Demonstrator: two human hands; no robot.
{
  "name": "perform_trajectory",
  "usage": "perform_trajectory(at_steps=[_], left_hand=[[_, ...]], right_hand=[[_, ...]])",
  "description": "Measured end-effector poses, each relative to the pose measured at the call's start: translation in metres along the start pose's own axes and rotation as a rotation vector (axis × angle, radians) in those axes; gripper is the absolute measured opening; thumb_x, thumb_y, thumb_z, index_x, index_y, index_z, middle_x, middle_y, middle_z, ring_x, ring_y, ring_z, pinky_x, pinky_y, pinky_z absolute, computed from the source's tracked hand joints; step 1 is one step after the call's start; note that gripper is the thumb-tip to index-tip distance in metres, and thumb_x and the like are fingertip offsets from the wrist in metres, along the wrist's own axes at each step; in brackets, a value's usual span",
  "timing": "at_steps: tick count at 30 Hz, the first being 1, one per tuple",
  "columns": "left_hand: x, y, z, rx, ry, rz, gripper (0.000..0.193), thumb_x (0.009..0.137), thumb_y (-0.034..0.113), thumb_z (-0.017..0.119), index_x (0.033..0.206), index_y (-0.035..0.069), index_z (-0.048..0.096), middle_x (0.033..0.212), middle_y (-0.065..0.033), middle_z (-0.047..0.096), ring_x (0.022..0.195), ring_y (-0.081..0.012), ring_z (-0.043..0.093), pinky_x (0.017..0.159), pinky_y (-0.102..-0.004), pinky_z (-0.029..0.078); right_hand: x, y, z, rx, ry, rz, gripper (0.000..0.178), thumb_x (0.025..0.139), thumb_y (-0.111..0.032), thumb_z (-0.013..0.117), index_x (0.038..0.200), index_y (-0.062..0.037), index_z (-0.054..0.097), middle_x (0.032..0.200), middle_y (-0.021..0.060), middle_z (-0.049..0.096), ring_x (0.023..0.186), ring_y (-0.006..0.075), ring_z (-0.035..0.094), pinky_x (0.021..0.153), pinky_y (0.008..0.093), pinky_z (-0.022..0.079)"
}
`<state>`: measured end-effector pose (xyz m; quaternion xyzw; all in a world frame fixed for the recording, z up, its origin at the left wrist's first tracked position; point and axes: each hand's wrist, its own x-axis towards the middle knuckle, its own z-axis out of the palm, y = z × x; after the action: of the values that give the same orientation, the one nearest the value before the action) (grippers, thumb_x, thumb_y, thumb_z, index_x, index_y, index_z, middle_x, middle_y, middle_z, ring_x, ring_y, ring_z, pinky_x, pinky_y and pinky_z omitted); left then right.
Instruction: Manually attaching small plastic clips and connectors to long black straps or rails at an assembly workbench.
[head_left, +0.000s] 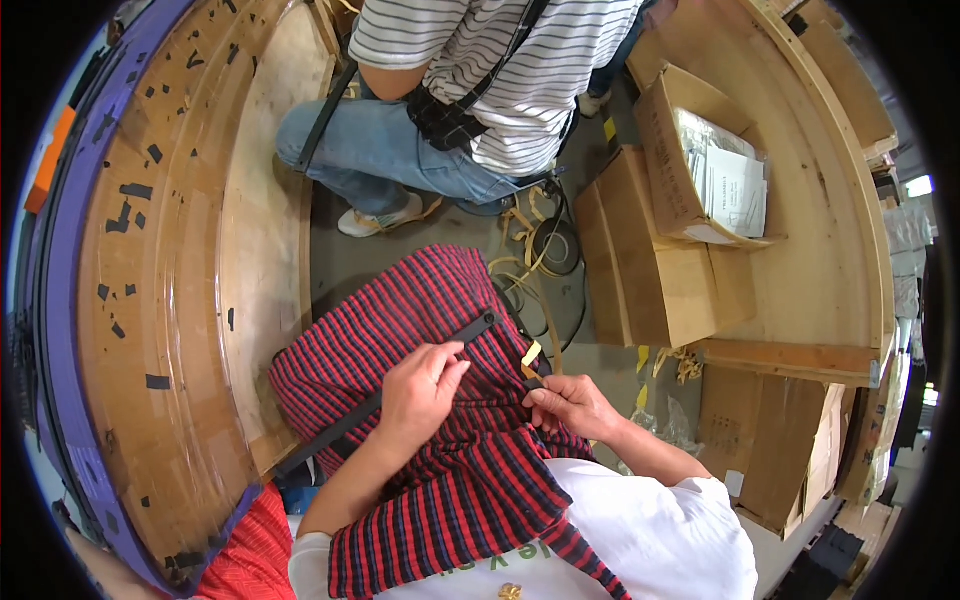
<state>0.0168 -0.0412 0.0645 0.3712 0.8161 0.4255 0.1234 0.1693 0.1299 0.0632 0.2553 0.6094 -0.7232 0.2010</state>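
Across my lap, over red, black and blue striped cloth, lies a long flat black bar with a round hole near its far end. My left hand is closed around the bar close to that end, its thumb and fingers drawn together. To the right, my right hand pinches a small dark piece, and a short yellow strip sticks up from it. The hand hides most of that piece, so its kind cannot be made out.
A cardboard-covered wooden bench runs along my left. Ahead sits a person in a striped shirt, near another dark bar. Cartons stand at right, one open box holding papers. Tape scraps and a black roll lie on the floor.
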Motion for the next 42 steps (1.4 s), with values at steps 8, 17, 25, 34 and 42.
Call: perform_trajectory(at_steps=[8, 17, 25, 34, 42], left_hand=[[0.012, 0.006, 0.003, -0.486, -0.325, -0.329, 0.016, 0.078, 0.011, 0.063, 0.088, -0.001, 0.062, 0.077, -0.0045, 0.062, 0.07, -0.0074, 0.056, 0.063, -0.0216, 0.046], [0.018, 0.008, 0.017, -0.598, -0.505, -0.475, 0.017, 0.078, 0.011, 0.064, 0.089, -0.002, 0.063, 0.08, -0.0056, 0.063, 0.072, -0.0076, 0.057, 0.066, -0.0211, 0.047], [0.023, 0.003, 0.024, -0.319, -0.335, -0.143, 0.01, 0.076, 0.008, 0.062, 0.079, -0.002, 0.062, 0.076, -0.0076, 0.061, 0.069, -0.0124, 0.059, 0.063, -0.0237, 0.047], [0.037, -0.008, 0.032, -0.237, -0.272, -0.066, 0.009, 0.075, 0.007, 0.063, 0.078, -0.002, 0.062, 0.078, -0.0095, 0.061, 0.07, -0.0148, 0.059, 0.064, -0.0255, 0.048], [0.055, -0.012, 0.025, -0.252, -0.326, -0.194, 0.013, 0.077, 0.009, 0.062, 0.079, -0.003, 0.061, 0.095, -0.0101, 0.061, 0.073, -0.0106, 0.057, 0.067, -0.0239, 0.046]], right_hand=[[0.009, -0.006, 0.013, 0.033, 0.023, -0.065, 0.029, 0.092, -0.023, 0.042, 0.092, 0.0014, 0.057, 0.068, 0.0037, 0.058, 0.059, 0.0073, 0.053, 0.053, 0.0193, 0.044], [0.015, -0.001, 0.019, -0.037, 0.054, -0.139, 0.026, 0.092, -0.02, 0.042, 0.087, 0.0012, 0.056, 0.064, 0.003, 0.057, 0.055, 0.0069, 0.052, 0.05, 0.0206, 0.044], [0.031, -0.004, 0.014, 0.061, 0.068, -0.092, 0.028, 0.09, -0.023, 0.046, 0.086, 0.0023, 0.058, 0.063, 0.0043, 0.057, 0.054, 0.0078, 0.054, 0.047, 0.0208, 0.046], [0.047, -0.003, 0.012, 0.126, 0.182, -0.1, 0.029, 0.088, -0.024, 0.051, 0.086, 0.0037, 0.059, 0.063, 0.0055, 0.058, 0.053, 0.0085, 0.056, 0.045, 0.021, 0.046], [0.054, 0.0, 0.008, 0.185, 0.209, -0.114, 0.027, 0.088, -0.023, 0.051, 0.082, 0.0026, 0.058, 0.063, 0.0042, 0.058, 0.052, 0.0078, 0.055, 0.044, 0.0206, 0.046]])
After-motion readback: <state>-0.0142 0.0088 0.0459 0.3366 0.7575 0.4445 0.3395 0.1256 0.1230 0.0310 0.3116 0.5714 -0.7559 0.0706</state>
